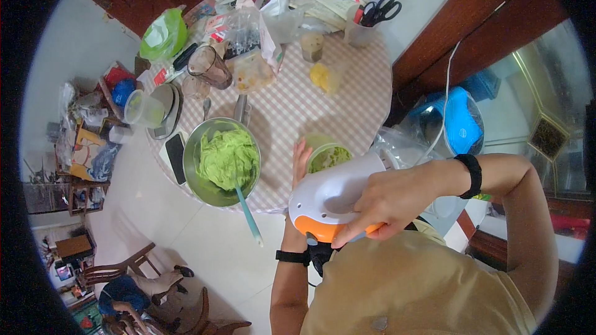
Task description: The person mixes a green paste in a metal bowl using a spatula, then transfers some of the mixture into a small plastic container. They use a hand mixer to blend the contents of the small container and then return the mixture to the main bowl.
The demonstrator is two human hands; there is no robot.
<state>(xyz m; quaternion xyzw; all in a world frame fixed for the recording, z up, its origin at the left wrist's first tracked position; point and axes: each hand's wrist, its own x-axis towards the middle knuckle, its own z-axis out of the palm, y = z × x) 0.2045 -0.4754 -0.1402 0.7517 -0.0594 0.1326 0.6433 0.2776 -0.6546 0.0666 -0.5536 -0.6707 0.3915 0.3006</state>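
Note:
My right hand [389, 202] grips a white and orange electric hand mixer [321, 195], its index finger lying along the orange part. The mixer is over a translucent plastic tub [321, 144] with green bits inside; any beaters are hidden. My left hand [301, 160] holds the tub at its left side, with the palm mostly behind the mixer. To the left stands a metal pan [190, 184] with thick, pale green cream [228, 156] heaped in it. A teal-handled spatula [247, 211] is stuck in the cream and leans over the pan's near rim.
A checked cloth covers the round table [288, 107]. Left of the pan are a phone [175, 158] and a kitchen scale [174, 114]. Glasses [212, 67], bags and a cup with scissors [361, 32] crowd the back. The white cord [447, 83] runs at right. A person [123, 295] sits lower left.

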